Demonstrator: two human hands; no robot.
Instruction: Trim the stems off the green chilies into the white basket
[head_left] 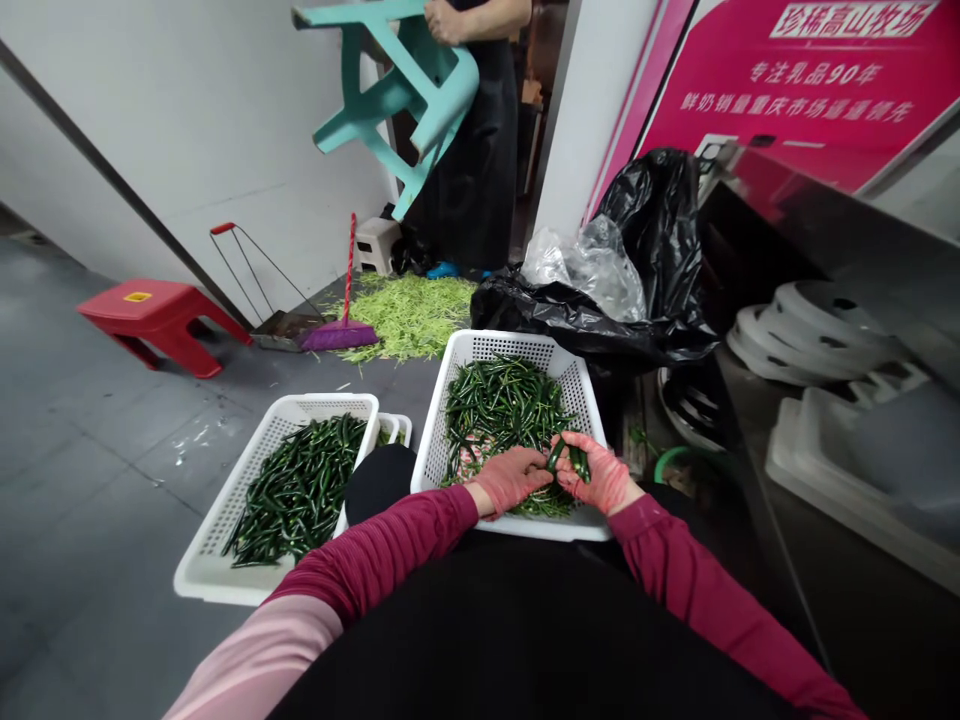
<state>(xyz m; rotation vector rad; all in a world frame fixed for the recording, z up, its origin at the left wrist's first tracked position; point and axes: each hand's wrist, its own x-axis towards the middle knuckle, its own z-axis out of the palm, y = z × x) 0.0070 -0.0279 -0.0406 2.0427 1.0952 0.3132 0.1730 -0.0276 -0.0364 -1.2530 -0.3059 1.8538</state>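
Both my hands wear thin translucent reddish gloves and are over a white perforated basket of dark green chili peppers. In my right hand lie a few green chili peppers, with the fingers curled round them. My left hand meets it from the left, its fingertips pinched at the lower end of one pepper. Thin green stems and a patch of red-and-white patterned material show under the hands inside the basket.
Left of my knee stands another white basket of green chilies. Beyond are a red stool, a purple broom, a dustpan and a heap of green trimmings. A black bag is at right. A person holds a turquoise stool.
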